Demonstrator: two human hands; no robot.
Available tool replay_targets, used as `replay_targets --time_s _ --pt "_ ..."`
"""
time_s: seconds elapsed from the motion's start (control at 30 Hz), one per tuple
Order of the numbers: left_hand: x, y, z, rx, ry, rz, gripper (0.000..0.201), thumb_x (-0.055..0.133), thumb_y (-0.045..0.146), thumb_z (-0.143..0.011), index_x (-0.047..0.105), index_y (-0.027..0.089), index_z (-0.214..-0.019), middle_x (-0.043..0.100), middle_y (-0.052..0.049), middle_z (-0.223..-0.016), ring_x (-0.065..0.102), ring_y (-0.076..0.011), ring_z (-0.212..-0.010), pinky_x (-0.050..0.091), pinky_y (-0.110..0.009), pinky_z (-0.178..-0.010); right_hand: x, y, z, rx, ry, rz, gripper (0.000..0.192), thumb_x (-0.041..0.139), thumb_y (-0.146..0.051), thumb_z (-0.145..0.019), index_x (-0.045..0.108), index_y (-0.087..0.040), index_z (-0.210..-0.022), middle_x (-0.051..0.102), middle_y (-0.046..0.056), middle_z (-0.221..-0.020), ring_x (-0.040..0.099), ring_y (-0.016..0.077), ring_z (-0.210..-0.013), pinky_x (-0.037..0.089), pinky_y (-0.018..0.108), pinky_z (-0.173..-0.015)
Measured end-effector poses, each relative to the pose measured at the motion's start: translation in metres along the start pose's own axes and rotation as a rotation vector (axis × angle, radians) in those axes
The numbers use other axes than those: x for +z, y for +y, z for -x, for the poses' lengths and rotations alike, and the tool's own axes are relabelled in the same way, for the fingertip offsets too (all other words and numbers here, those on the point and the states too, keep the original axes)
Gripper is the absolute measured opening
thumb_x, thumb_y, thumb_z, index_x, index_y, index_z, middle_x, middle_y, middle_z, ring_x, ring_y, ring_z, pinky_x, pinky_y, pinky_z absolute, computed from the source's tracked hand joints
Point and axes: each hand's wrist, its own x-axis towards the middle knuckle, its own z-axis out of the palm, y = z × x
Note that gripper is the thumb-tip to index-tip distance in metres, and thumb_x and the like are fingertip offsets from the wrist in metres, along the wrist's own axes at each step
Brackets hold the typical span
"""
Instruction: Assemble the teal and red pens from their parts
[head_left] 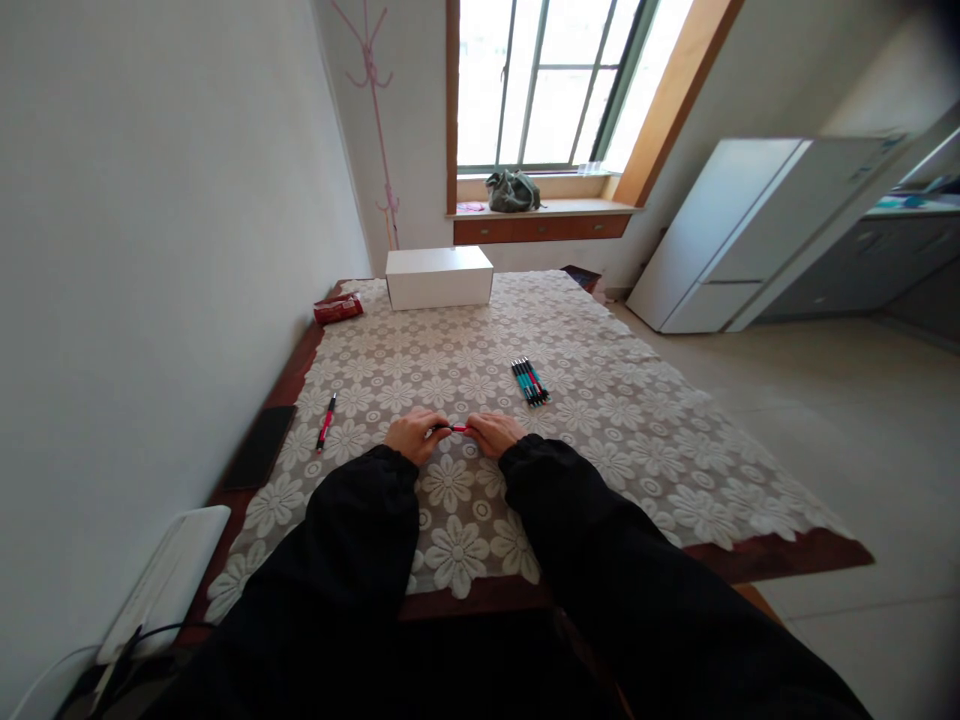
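Between my two hands is a red and black pen (459, 428), held level just over the lace tablecloth (457, 555). My left hand (415, 435) pinches its black end, and the fingers of my right hand (495, 433) are closed on the red end. Much of the pen is covered by my fingers. Another red and black pen (326, 422) lies alone on the cloth to the left. Farther off, right of my hands, several teal, black and red pens (530, 382) lie side by side in a row.
A white box (439, 278) stands at the table's far end, with a red packet (338, 308) left of it. Along the left edge lie a dark flat phone-like slab (260, 447) and a white device (166, 575) with cables. The wall runs close on the left.
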Motion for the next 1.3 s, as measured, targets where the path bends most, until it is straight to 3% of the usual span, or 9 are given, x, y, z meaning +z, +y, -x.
replay_targets --time_s 0.17,0.33,0.4,0.5,0.6,0.73,1.03,1.13,1.3 --pt "0.001 0.004 0.001 -0.025 -0.057 -0.084 0.026 0.049 0.037 -0.092 0.072 0.024 -0.087 0.071 -0.004 -0.087 0.06 -0.0199 -0.089 0.044 -0.029 -0.076 0.002 -0.002 -0.001 -0.033 0.006 0.019 0.022 0.048 -0.033 -0.099 0.063 -0.018 -0.092 0.067 0.007 -0.09 0.06 0.0182 -0.084 0.039 0.028 -0.076" --pt "0.001 0.006 0.0 -0.075 -0.078 -0.065 0.043 0.036 0.037 -0.098 0.069 0.023 -0.074 0.069 -0.003 -0.078 0.059 -0.018 -0.083 0.044 -0.028 -0.076 0.0 -0.001 -0.001 -0.081 0.099 -0.027 0.021 0.049 -0.032 -0.098 0.063 -0.019 -0.091 0.067 0.007 -0.091 0.059 0.0183 -0.086 0.04 0.028 -0.079" --pt "0.0 0.006 0.0 -0.078 -0.056 -0.034 0.041 0.037 0.037 -0.098 0.069 0.023 -0.078 0.069 -0.003 -0.082 0.06 -0.0183 -0.085 0.044 -0.029 -0.077 -0.001 0.0 -0.001 -0.071 0.127 -0.04 0.021 0.049 -0.034 -0.098 0.064 -0.019 -0.093 0.067 0.007 -0.092 0.06 0.0183 -0.087 0.04 0.028 -0.08" --pt "0.001 0.005 0.0 -0.064 -0.016 0.031 0.025 0.05 0.039 -0.093 0.068 0.024 -0.1 0.071 -0.003 -0.093 0.061 -0.0179 -0.085 0.046 -0.029 -0.079 -0.002 0.0 0.0 -0.015 0.129 -0.056 0.021 0.051 -0.034 -0.097 0.064 -0.019 -0.097 0.068 0.007 -0.092 0.061 0.0186 -0.086 0.041 0.028 -0.078" --pt "0.002 0.003 0.001 -0.072 -0.007 0.062 0.028 0.063 0.037 -0.085 0.065 0.024 -0.109 0.07 -0.002 -0.093 0.061 -0.0171 -0.081 0.047 -0.029 -0.078 -0.002 0.001 0.001 0.011 0.107 -0.089 0.02 0.052 -0.033 -0.096 0.065 -0.02 -0.104 0.069 0.007 -0.097 0.062 0.0189 -0.088 0.042 0.028 -0.079" --pt "0.003 0.001 0.0 -0.073 -0.032 -0.008 0.02 0.057 0.039 -0.089 0.069 0.024 -0.095 0.068 -0.003 -0.083 0.06 -0.0188 -0.083 0.045 -0.029 -0.076 -0.001 0.002 0.001 -0.048 0.096 -0.122 0.02 0.052 -0.032 -0.096 0.066 -0.021 -0.106 0.069 0.007 -0.102 0.062 0.0192 -0.093 0.043 0.028 -0.082" --pt "0.005 -0.002 -0.001 -0.026 -0.059 -0.08 0.04 0.039 0.042 -0.098 0.07 0.022 -0.081 0.07 -0.005 -0.085 0.059 -0.0193 -0.088 0.042 -0.029 -0.077 0.004 0.004 0.0 -0.083 0.114 -0.118 0.023 0.05 -0.038 -0.098 0.065 -0.021 -0.103 0.068 0.006 -0.097 0.061 0.0182 -0.089 0.043 0.028 -0.078" --pt "0.004 -0.001 -0.001 -0.027 -0.072 -0.084 0.043 0.038 0.042 -0.097 0.071 0.022 -0.077 0.071 -0.004 -0.085 0.059 -0.0189 -0.086 0.041 -0.029 -0.077 0.006 0.005 -0.001 -0.124 0.154 -0.124 0.021 0.05 -0.035 -0.097 0.064 -0.02 -0.097 0.067 0.006 -0.094 0.06 0.0185 -0.088 0.044 0.028 -0.078" --pt "0.002 0.001 0.0 -0.038 -0.106 -0.054 0.046 0.038 0.042 -0.097 0.072 0.022 -0.075 0.071 -0.004 -0.082 0.06 -0.0175 -0.081 0.042 -0.028 -0.077 0.008 0.006 -0.001 -0.084 0.165 -0.14 0.016 0.059 -0.031 -0.093 0.061 -0.019 -0.103 0.067 0.005 -0.088 0.061 0.0181 -0.08 0.044 0.027 -0.073"
